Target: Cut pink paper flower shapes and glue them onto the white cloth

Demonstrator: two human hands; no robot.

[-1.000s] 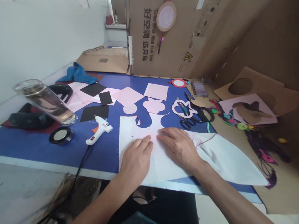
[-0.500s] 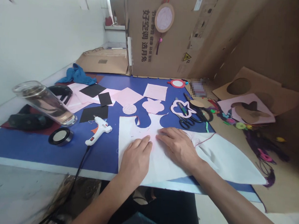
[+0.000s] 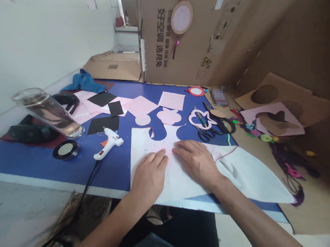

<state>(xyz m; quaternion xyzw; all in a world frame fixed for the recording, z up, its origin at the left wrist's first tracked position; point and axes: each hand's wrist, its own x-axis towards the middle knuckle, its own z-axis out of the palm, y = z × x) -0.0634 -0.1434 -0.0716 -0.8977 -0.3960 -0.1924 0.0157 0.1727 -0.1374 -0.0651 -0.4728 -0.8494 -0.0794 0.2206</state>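
A white cloth (image 3: 178, 183) with curved cut-outs along its far edge lies spread at the table's front edge, its right part loosely folded. My left hand (image 3: 150, 174) rests flat on it, fingers stretched forward. Palm down on the same cloth, my right hand (image 3: 197, 160) points its fingers toward the left one, with a small gap between them. Neither hand grips anything. Just beyond the cloth are a pink flower-shaped piece (image 3: 169, 116) and a white round piece (image 3: 142, 119). Black scissors (image 3: 204, 134) lie past my right hand, beside a pink flower-shaped outline (image 3: 192, 121).
A white glue gun (image 3: 110, 144) with a trailing cord lies left of the cloth. Farther left stand a tall glass of water (image 3: 52, 114) and a black-rimmed round tin (image 3: 66, 150). Cardboard (image 3: 190, 66) walls the back. Purple tassels (image 3: 290, 159) and buttons lie at right.
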